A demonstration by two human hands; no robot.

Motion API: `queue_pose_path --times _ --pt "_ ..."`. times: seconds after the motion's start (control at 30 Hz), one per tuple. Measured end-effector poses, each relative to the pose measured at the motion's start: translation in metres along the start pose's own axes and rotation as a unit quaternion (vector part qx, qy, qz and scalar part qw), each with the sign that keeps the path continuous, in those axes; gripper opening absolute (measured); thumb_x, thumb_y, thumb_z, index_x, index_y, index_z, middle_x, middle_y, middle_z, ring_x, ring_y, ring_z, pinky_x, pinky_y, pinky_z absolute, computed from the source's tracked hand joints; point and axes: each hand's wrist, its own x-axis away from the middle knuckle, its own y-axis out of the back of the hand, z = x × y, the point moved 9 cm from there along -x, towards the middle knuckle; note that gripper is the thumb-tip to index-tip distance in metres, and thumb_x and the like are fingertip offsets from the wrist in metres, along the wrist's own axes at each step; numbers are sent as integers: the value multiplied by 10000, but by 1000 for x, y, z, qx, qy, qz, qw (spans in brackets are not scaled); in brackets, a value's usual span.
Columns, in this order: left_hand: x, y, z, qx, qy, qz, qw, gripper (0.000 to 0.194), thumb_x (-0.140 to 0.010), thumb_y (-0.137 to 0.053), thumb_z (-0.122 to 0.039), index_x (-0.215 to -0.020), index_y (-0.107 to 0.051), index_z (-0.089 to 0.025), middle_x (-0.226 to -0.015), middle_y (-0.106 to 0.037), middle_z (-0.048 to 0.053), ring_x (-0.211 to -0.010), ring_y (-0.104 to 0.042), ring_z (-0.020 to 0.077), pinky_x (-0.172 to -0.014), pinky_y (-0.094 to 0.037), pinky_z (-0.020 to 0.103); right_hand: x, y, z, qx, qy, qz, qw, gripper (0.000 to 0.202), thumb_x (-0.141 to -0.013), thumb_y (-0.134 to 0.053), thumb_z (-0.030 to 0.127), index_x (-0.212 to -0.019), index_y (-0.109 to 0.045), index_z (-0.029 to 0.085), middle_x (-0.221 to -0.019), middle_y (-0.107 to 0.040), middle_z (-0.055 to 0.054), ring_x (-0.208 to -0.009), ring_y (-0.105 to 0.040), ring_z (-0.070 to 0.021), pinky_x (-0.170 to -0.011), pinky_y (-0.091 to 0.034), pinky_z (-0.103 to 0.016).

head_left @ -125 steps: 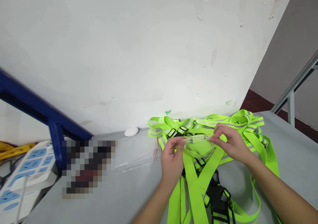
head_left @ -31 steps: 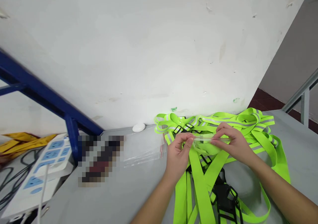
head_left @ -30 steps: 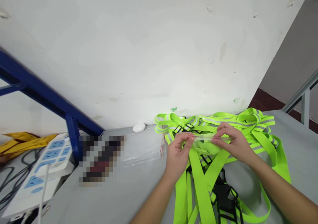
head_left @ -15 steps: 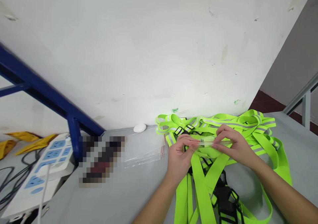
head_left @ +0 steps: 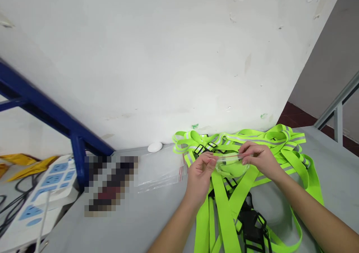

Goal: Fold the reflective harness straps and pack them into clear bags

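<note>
Since the half-second-earlier frame: both hands raised slightly and drawn a little farther apart; red line along the bag's edge now plainly shown; whole view shifted slightly.

Left hand (head_left: 199,176): thumb and fingers pinching the left end of the bag's red-lined edge.

Right hand (head_left: 259,159): thumb and fingers pinching the right end of the same edge.

Clear bag (head_left: 231,168), one: held between the two hands, above the straps, red-lined edge uppermost and roughly level. Lime-green shows through the film; whether inside or behind, cannot be told.

Straps (head_left: 224,215), lime-green with silver-grey bands: heaped beneath and behind the hands, reaching back to the wall (head_left: 140,58).

Buckle, black (head_left: 252,227): among the straps, nearer the wearer than the bag.

Flat bags (head_left: 161,167), clear, red-lined: on the grey surface (head_left: 140,227), left of the straps.

White oval object (head_left: 155,147): at the wall, just behind the flat bags.

Pixelated item (head_left: 109,187): left of the flat bags, unidentifiable.

Power strip (head_left: 53,180), white with blue sockets: far left, beside the blue metal frame (head_left: 47,111).
</note>
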Motion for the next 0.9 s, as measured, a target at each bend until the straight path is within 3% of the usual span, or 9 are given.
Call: queue_pose_path --times 0.2,0.3,0.43,0.6,0.67,0.73,0.8,0.83,0.9 --pt "1 2 6 10 20 -9 1000 308 -788 -686 -467 -679 -604 -191 -826 -653 34 -965 -559 195 -895 -415 309 -1 6 0 20 2 -26 999 127 -653 -796 257 -565 -710 225 -717 -682 -26 -705 -632 -171 -658 -502 -300" --pt "1 5 11 22 36 -21 999 322 -778 -689 -484 -704 -622 -178 -832 -644 38 -874 -574 185 -823 -434 301 -2 2 -5 7 -17 17 1000 34 -683 -775 276 -678 -767 243 -795 -723 -40 -758 -656 -179 -687 -521 -302" --pt "1 4 15 37 51 -23 998 341 -774 -688 -499 -723 -633 -166 -836 -657 47 -820 -590 178 -771 -447 291 -1 0 -11 1 -41 59 997 113 -707 -767 338 -765 -786 243 -937 -744 -68 -847 -681 -200 -732 -544 -319" --pt "0 4 15 37 61 -25 997 337 -762 -703 -499 -756 -663 -165 -833 -670 42 -807 -591 162 -769 -447 276 -1 8 -1 37 18 12 999 112 -717 -762 338 -668 -758 237 -796 -743 -55 -778 -686 -210 -742 -558 -353" --pt "-1 4 16 59 65 -30 996 326 -762 -710 -489 -776 -669 -166 -826 -678 37 -790 -594 149 -763 -446 263 2 2 4 63 45 37 996 88 -741 -736 334 -737 -768 253 -887 -752 -64 -908 -682 -246 -844 -541 -397" --pt "-1 3 19 107 78 -34 991 327 -759 -714 -489 -786 -664 -167 -816 -687 37 -759 -602 140 -739 -454 255 9 -13 1 105 44 108 988 346 -706 -760 339 -1045 -737 277 -1182 -689 -78 -1157 -593 -293 -972 -483 -438" --pt "-1 1 21 168 92 -36 981 333 -749 -727 -487 -783 -654 -164 -803 -688 36 -733 -609 132 -711 -464 246 19 -30 -12 179 17 177 968 888 -612 -824 334 -1416 -451 296 -1452 -477 -91 -1321 -444 -328 -1034 -432 -465" --pt "-1 0 21 197 98 -37 975 333 -739 -739 -481 -779 -650 -162 -794 -685 33 -723 -611 127 -696 -466 239 23 -36 -18 222 9 189 956 1027 -589 -835 338 -1481 -329 295 -1489 -423 -102 -1334 -424 -341 -1033 -431 -477" --pt "-1 0 18 254 111 -45 960 331 -708 -773 -457 -762 -631 -163 -790 -678 21 -715 -614 121 -670 -470 229 29 -44 -23 296 10 178 938 986 -639 -797 365 -1487 -300 282 -1445 -474 -117 -1286 -477 -348 -1000 -457 -482"
